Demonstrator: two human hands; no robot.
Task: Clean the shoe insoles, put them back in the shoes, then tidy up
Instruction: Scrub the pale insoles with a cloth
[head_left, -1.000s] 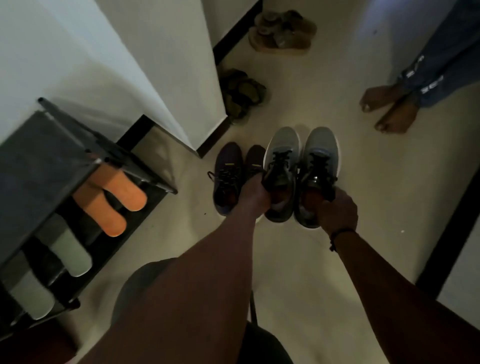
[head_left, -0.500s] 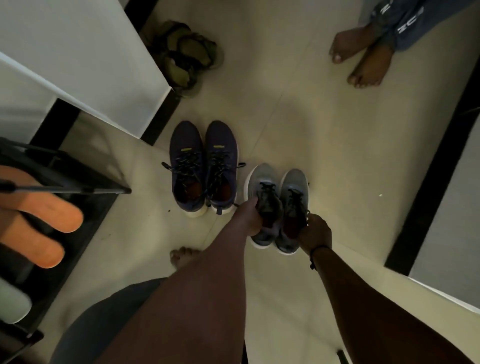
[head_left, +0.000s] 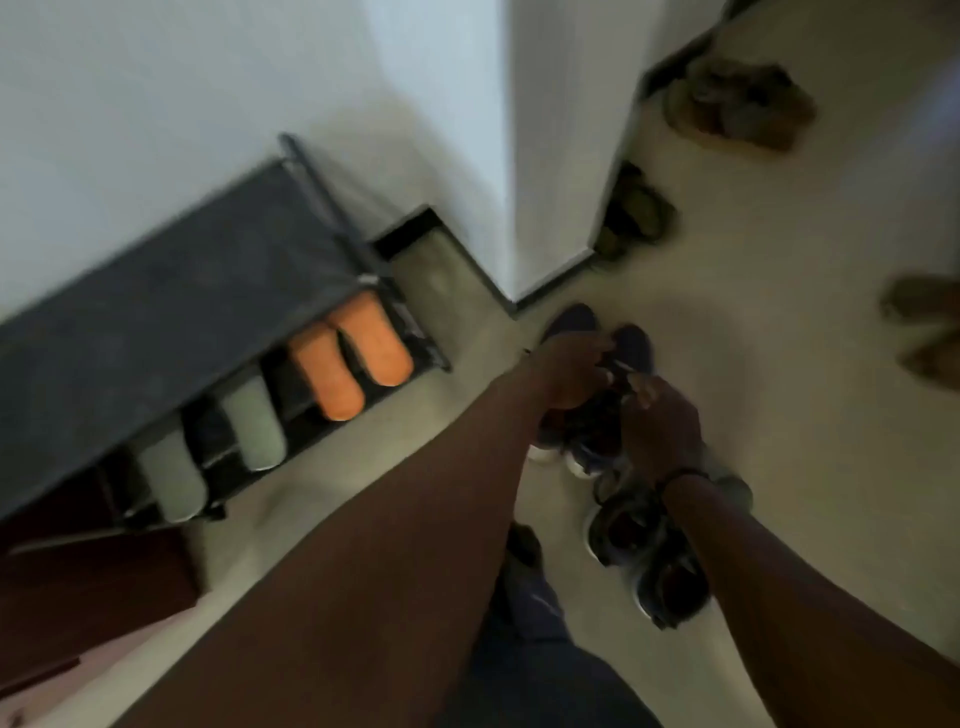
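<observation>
The fingers of the left hand (head_left: 563, 371) were curled down onto the dark blue shoes (head_left: 631, 345) near the laces. The right hand (head_left: 660, 423) was curled at the shoe mouths too, but w/ the blur it could not be told if anything was really pinched. Both hands were on the blue pair, which sat on the pale floor (head_left: 779, 364) just by the wall corner (head_left: 511, 208). The grey shoes (head_left: 631, 535) were seen lower down, under the right wrist, touching or almost touching the blue pair.

Further out, orange insoles (head_left: 345, 361) and pale insoles (head_left: 254, 423) were propped on the black shoe rack (head_left: 171, 291) — well apart from the shoes.

Step in hand, as judged: the insoles had not been put back yet, and the blue pair was being taken up or opened. Next, a firm hold at the heels would be needed — then the pair brought over by the rack & the matching insoles slid in flat, toe first.
</observation>
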